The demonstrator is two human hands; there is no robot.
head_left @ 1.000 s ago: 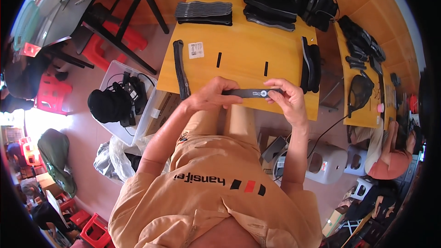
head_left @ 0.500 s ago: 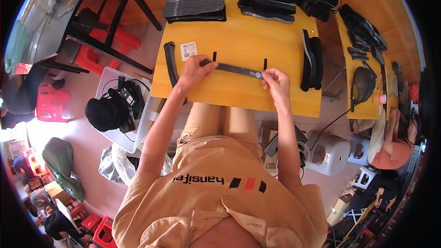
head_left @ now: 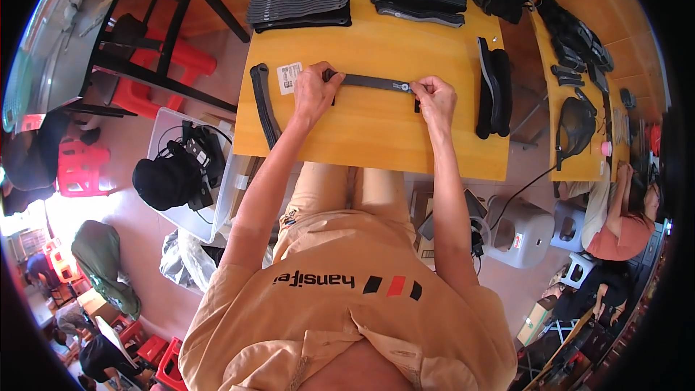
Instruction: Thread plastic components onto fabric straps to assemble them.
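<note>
A dark grey strap (head_left: 371, 82) with a small light emblem near its right end is stretched almost level above the yellow table (head_left: 362, 134). My left hand (head_left: 316, 94) pinches its left end, and my right hand (head_left: 436, 106) pinches the other end beside the emblem. Two short black marks on the tabletop show partly beside my hands. Left of my left hand lies a curved black strap (head_left: 265, 105) next to a white printed label (head_left: 289, 77). Whether the held strap touches the table, I cannot tell.
Stacked grey straps (head_left: 298, 3) lie at the far left of the table, black straps (head_left: 416, 1) at the far middle, more black straps (head_left: 494, 90) along the right edge. A white bin (head_left: 221, 199) with black items stands left below. Another person (head_left: 619, 232) sits at right.
Both my hands have moved farther from my body, carrying the strap up past the black marks. The strap is now more level than before, and its right end has risen most.
</note>
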